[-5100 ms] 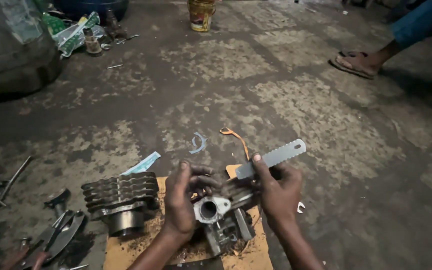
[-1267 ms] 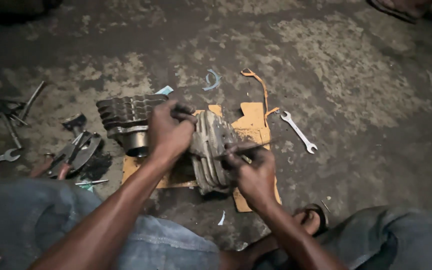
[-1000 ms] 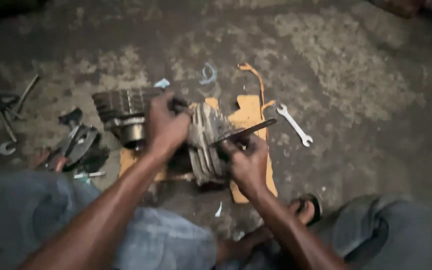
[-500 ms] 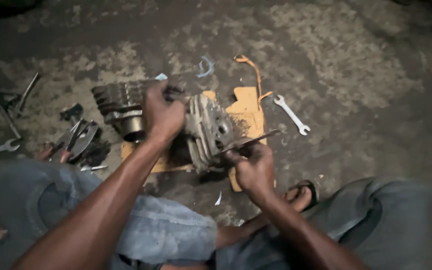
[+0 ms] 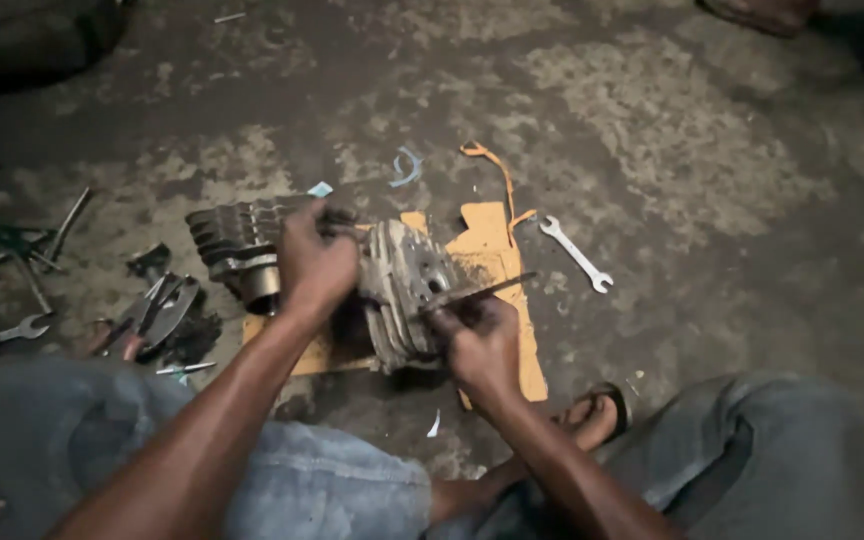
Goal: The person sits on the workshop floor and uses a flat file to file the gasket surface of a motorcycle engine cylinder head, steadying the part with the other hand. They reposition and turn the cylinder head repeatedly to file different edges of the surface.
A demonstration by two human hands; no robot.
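A finned metal cylinder head [image 5: 404, 290] stands on its side on a piece of brown cardboard [image 5: 497, 262] on the floor. My left hand [image 5: 314, 262] grips its upper left edge. My right hand [image 5: 480, 342] holds a thin flat metal blade [image 5: 482, 293] pressed against the head's face. A second finned cylinder block [image 5: 237, 245] lies just left of my left hand.
An open-ended spanner [image 5: 575, 253] lies right of the cardboard. Pliers and several wrenches [image 5: 22, 300] are scattered at the left. An orange strip [image 5: 497, 175] and a pale gasket scrap [image 5: 407, 168] lie beyond. My foot in a sandal [image 5: 592, 418] rests below the cardboard, my knees at both sides.
Earlier I held the part upright with a flat grey tool raised. Now the head lies on its side, my left hand steadies it, and the blade in my right hand has shifted slightly along its face.
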